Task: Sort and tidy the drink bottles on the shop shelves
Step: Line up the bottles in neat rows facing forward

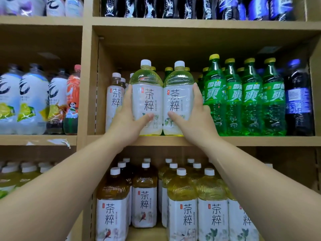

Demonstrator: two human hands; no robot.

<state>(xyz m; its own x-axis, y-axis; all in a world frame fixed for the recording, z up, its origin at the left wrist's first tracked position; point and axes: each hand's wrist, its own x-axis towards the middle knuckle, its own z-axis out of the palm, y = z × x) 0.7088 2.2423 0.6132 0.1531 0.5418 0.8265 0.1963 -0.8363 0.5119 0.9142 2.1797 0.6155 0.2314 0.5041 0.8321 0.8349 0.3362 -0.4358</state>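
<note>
Two large pale-yellow tea bottles with white caps and white labels stand side by side at the front edge of the middle shelf (243, 140). My left hand (127, 117) grips the left bottle (147, 94), thumb across its label and fingers round its left side. My right hand (194, 117) grips the right bottle (178, 94) the same way from the right. The two bottles touch each other.
A smaller brown tea bottle (113, 100) stands left of the pair. Green soda bottles (243, 98) and a dark cola bottle (297, 100) fill the right. Tea bottles (182, 206) crowd the shelf below; cola bottles (173, 7) stand above; white-labelled bottles (33, 100) in the left bay.
</note>
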